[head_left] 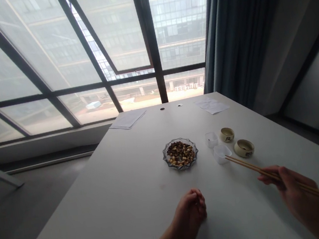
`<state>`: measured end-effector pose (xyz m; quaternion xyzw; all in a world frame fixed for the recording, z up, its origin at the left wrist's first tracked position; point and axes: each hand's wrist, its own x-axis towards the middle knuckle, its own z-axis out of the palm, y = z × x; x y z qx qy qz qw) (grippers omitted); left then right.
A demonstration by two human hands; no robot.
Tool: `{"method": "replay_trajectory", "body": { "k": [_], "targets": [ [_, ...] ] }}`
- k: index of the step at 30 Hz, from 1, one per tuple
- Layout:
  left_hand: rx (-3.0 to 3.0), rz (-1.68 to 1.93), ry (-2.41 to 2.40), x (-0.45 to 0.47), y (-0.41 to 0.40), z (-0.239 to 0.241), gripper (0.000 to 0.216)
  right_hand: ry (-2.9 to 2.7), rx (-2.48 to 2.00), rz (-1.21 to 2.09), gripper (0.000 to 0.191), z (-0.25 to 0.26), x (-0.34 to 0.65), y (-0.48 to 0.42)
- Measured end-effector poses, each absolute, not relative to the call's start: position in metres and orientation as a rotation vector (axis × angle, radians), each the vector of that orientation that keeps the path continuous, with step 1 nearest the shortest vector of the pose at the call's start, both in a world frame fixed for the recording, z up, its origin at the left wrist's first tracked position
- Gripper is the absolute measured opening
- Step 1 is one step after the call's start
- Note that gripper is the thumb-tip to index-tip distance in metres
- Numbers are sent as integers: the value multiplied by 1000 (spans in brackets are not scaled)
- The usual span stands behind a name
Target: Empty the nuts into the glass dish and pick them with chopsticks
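My right hand [295, 191] grips a pair of long wooden chopsticks [251, 167]. Their tips reach the rim of the nearer clear plastic cup [221, 153]; whether anything is pinched between them is too small to make out. Resting on the table, my left hand [189, 215] has its fingers curled in, and nothing shows in it. Beyond it stands a scalloped glass dish [166, 161] full of mixed nuts or dried seeds [181, 152], brown and pale. A second clear cup [210, 139] sits just behind the nearer one, with a small dark bit inside.
Two small beige ceramic bowls, a nearer one [244, 148] and a farther one [227, 134], stand right of the cups. Papers lie on the white table [123, 202] at the far left [128, 119] and far right [212, 105]. Windows and a dark curtain [231, 39] are behind.
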<state>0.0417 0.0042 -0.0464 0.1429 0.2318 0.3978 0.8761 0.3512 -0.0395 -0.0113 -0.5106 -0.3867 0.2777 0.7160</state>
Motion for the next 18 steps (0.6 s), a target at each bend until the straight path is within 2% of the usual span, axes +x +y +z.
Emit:
{"method": "replay_trajectory", "body": {
  "k": [9,12,18],
  "targets": [
    [340,796,480,42,6,-48,10,-1341,-1082,681,36,61,280,28],
    [359,802,479,43,6,-49,11,-1535,-1110,769,44,66,251,59],
    [375,793,508,45,6,-46,15,-1872,-1288,735,49,61,220,90]
  ]
}}
